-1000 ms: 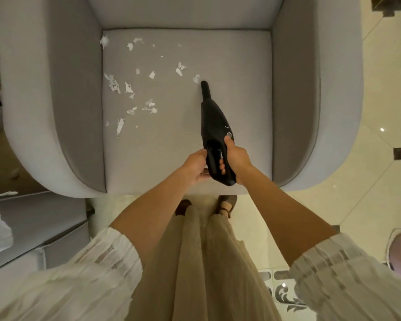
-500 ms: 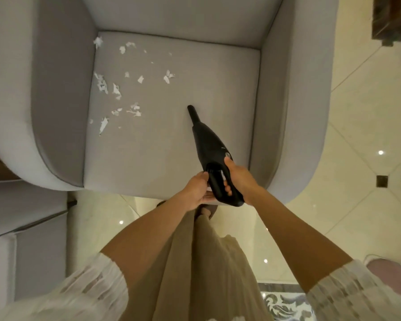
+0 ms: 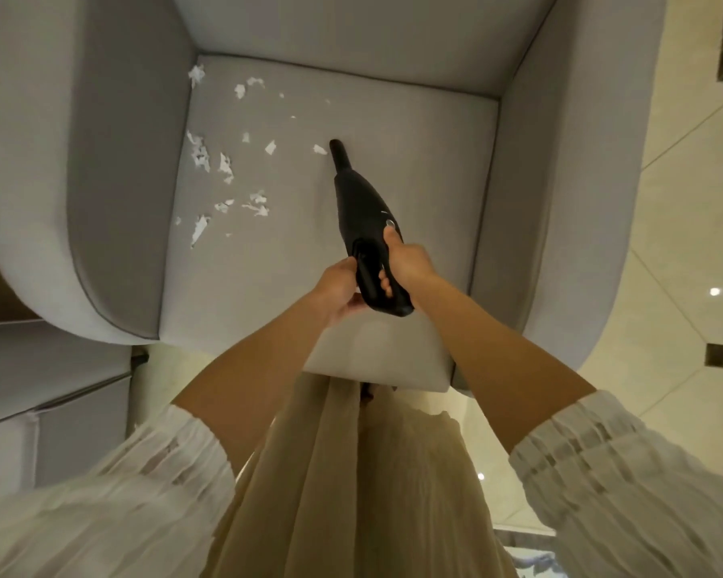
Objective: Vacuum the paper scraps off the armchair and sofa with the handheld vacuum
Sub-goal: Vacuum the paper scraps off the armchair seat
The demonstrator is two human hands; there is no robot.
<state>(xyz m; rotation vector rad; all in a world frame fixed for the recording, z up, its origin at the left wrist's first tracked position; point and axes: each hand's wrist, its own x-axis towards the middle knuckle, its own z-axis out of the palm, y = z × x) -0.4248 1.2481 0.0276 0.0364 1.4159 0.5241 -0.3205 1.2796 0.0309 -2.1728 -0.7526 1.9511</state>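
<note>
Fingers of both hands curled round black vacuum [image 3: 362,210]; grey armchair [image 3: 560,168], paper scraps [image 3: 226,168], glossy tiled floor [image 3: 685,227].

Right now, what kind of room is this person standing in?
Most likely a home living room: a grey upholstered armchair, a polished tiled floor, and part of what may be a matching sofa beside it.

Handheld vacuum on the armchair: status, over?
Right hand grips black handheld vacuum; left hand holds its rear. Nozzle beside nearest white paper scrap. Grey armchair seat, path unobstructed.
</note>
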